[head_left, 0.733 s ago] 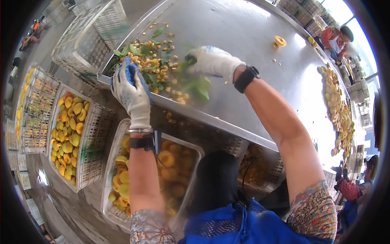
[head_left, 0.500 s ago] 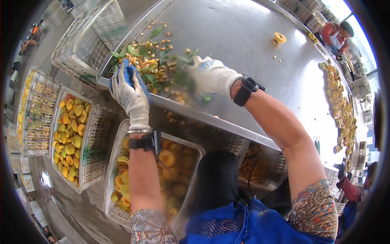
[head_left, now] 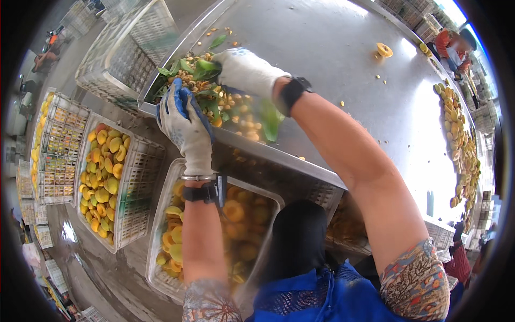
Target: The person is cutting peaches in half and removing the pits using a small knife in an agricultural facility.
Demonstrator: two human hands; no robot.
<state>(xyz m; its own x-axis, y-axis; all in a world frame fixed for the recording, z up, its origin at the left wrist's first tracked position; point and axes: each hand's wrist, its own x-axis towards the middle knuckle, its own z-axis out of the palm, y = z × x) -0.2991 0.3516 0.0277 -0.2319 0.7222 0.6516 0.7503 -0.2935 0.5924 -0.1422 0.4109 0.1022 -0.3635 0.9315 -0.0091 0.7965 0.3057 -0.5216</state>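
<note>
On the metal table (head_left: 316,75), a heap of fruit pits (head_left: 236,101) mixed with green leaves (head_left: 205,68) lies in the near left corner. My left hand (head_left: 185,123), in a white glove with blue on the fingers, stands at the table's edge beside the heap, fingers stretched out and thumb apart. Over the far right side of the heap is my right hand (head_left: 248,70), gloved alike, close to the leaves. Its fingertips are turned away and partly hidden. Below its wrist, a blurred green leaf (head_left: 272,121) shows near the table edge.
A crate of halved yellow fruit (head_left: 171,236) stands below the table; another fruit-filled crate (head_left: 104,177) is at left. One white crate (head_left: 126,59) stands past the table's corner. Fruit halves (head_left: 461,145) line the right edge, where another person (head_left: 453,51) sits.
My right hand has moved left and away from me, across the heap toward the leaves. Pits and a leaf now show where it was. My left hand stays beside the heap.
</note>
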